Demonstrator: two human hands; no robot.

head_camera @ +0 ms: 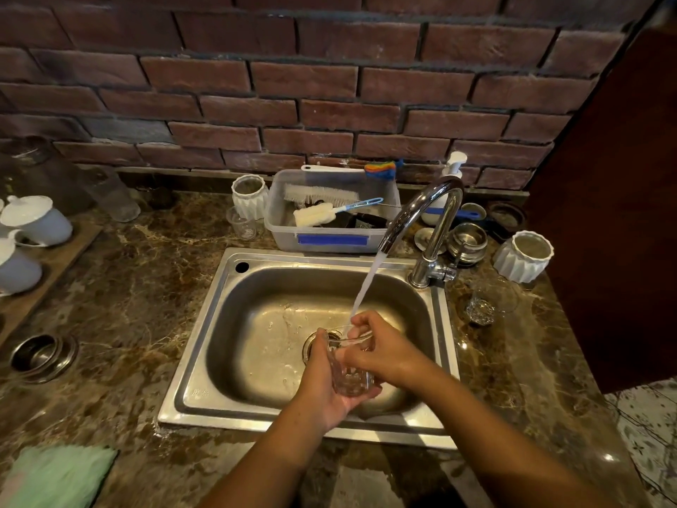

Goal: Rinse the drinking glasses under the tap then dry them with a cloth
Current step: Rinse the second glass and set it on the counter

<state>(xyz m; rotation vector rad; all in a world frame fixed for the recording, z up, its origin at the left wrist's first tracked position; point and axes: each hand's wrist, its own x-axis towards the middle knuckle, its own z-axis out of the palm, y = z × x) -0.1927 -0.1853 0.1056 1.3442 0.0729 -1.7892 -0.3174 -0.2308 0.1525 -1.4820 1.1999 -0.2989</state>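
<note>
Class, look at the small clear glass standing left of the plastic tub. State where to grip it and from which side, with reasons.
Grip the small glass round its wall, coming from the front-left. It stands upright, with the white vase close behind and the tub on its right, so only that side is open.

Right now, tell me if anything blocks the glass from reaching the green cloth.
Nothing visible. The left hand and right hand hold the glass over the sink; only bare counter lies before the cloth.
</note>
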